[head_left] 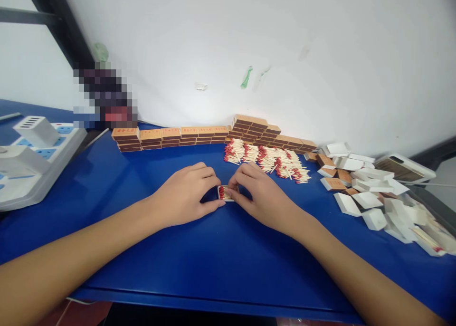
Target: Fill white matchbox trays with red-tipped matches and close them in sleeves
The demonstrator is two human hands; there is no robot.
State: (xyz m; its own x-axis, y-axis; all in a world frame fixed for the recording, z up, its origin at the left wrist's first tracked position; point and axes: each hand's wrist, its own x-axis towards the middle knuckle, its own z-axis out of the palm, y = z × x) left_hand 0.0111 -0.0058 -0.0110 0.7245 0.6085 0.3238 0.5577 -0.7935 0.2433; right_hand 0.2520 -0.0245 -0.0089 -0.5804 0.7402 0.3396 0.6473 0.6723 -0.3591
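Note:
A small white matchbox tray [219,193] lies on the blue table between my hands, with red-headed matches [223,192] inside it. My left hand [188,193] holds the tray's left end between thumb and fingers. Over the tray's right part, my right hand [254,195] has its thumb and fingers closed on the matches, hiding that end. Just beyond my right hand spreads a pile of loose matches [270,159], their red heads mostly toward the left.
Stacked brown matchboxes [171,137] line the white wall [285,41]. On the right lie several white trays [374,183] and brown sleeves [334,183], jumbled near a phone-like object [404,167]. A white power strip [42,174] with plugs occupies the left side of the blue table [228,264].

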